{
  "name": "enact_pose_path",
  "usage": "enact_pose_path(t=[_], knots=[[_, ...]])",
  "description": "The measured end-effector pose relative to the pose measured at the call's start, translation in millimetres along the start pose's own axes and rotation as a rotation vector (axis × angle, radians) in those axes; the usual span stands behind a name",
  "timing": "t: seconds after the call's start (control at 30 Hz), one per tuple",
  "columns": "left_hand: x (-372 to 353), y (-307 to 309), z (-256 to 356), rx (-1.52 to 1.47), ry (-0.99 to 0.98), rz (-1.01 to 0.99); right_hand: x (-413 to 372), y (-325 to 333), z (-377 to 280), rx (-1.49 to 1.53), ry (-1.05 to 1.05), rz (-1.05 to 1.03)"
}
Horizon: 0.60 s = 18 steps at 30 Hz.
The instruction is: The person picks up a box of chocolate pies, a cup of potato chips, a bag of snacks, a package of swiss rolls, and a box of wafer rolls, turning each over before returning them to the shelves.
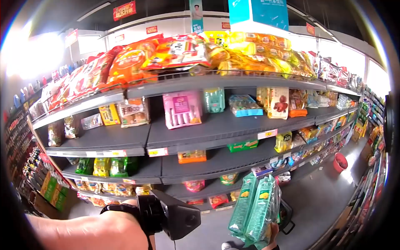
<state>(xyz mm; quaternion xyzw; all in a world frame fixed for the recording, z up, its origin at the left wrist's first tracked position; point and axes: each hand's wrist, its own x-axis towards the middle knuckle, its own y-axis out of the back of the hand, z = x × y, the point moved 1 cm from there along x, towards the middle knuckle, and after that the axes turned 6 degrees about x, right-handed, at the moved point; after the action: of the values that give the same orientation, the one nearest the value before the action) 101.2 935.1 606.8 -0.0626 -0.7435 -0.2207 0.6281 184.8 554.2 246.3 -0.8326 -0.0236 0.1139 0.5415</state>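
Note:
My right hand point(273, 235) shows at the bottom right, its fingers wrapped round the edge of green packages point(259, 204). These are two long green packs in clear wrap, tilted upright in front of the lower shelves. At the bottom left, my left forearm point(87, 229) reaches in, with a black device point(173, 214) strapped at the wrist. The device hides the fingers of my left hand. Above it, an orange pack point(192, 156) lies on the middle shelf.
Shelves point(187, 139) of snack packs curve across the view, with large bags point(179, 52) on top. A dark basket with a handle point(286, 216) stands behind the green packages. A red bucket point(340, 162) is on the aisle floor at right.

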Motion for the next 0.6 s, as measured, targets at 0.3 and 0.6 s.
enact_pose_path(t=[0.3,0.6], knots=[[-28,-44,-92,0.015,0.043,0.069,72,-67,-127,-0.469,0.079,-0.01],[-47,17,-141,0.293,-0.01,0.172,232,-242,-125,-0.878,0.289,-0.639]])
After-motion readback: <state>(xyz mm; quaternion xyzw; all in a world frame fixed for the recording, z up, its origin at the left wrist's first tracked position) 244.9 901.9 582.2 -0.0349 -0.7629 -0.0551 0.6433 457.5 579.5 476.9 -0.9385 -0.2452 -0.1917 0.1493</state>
